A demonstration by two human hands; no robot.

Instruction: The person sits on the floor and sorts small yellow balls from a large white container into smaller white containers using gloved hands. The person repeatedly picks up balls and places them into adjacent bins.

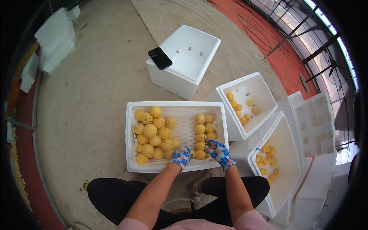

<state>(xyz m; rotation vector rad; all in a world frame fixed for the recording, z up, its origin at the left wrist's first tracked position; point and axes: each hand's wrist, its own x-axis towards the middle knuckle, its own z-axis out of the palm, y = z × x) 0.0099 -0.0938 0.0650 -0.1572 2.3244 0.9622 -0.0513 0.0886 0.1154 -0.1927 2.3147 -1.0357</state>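
Note:
In front of me lies a white foam box [130, 135] lined with foam netting. Round yellow fruits with dark stripes [150, 130] are piled loosely in its left half, while more fruits [200, 128] sit in neat columns along the right side. My left hand [182, 157], in a blue floral glove, is closed around a yellow fruit [192, 153] near the box's front wall, left of the columns. My right hand [219, 152], gloved alike, reaches over the right columns with its fingers touching fruits there; whether it grips one is unclear.
A black phone [160, 58] rests on the edge of a white foam box [184, 83] beyond. To the right stand a foam box [247, 133] and a larger one [287, 184], each holding some yellow fruits. Stacked foam pieces [319, 123] stand farther right, and a plastic-wrapped bundle [57, 40] at upper left.

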